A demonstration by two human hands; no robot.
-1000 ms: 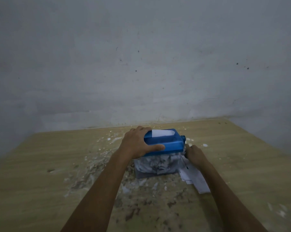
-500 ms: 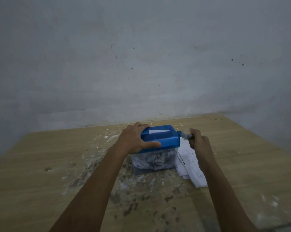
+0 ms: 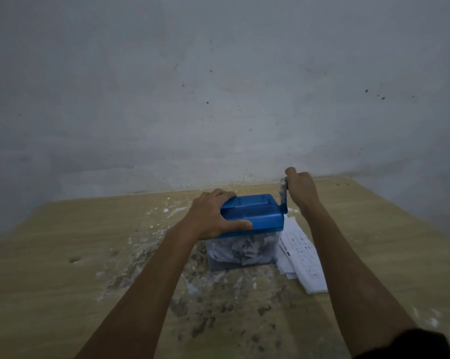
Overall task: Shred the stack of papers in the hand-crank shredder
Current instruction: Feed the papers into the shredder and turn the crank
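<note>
From the head view, the blue shredder (image 3: 252, 215) is seen on the wooden table (image 3: 63, 255). Its lid is gripped by the left hand (image 3: 213, 216), fingers curled over the edge. The crank (image 3: 283, 198) is held tight in the right hand (image 3: 302, 190). The box should be kept still while the crank is turned smoothly. The clear bin (image 3: 242, 252) is filled with paper scraps. The paper stack (image 3: 301, 257) is left just beside it.

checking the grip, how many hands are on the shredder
2. The left hand holds the blue lid on its left side; the right hand grips the crank at the shredder's right end, raised above the lid.
</note>
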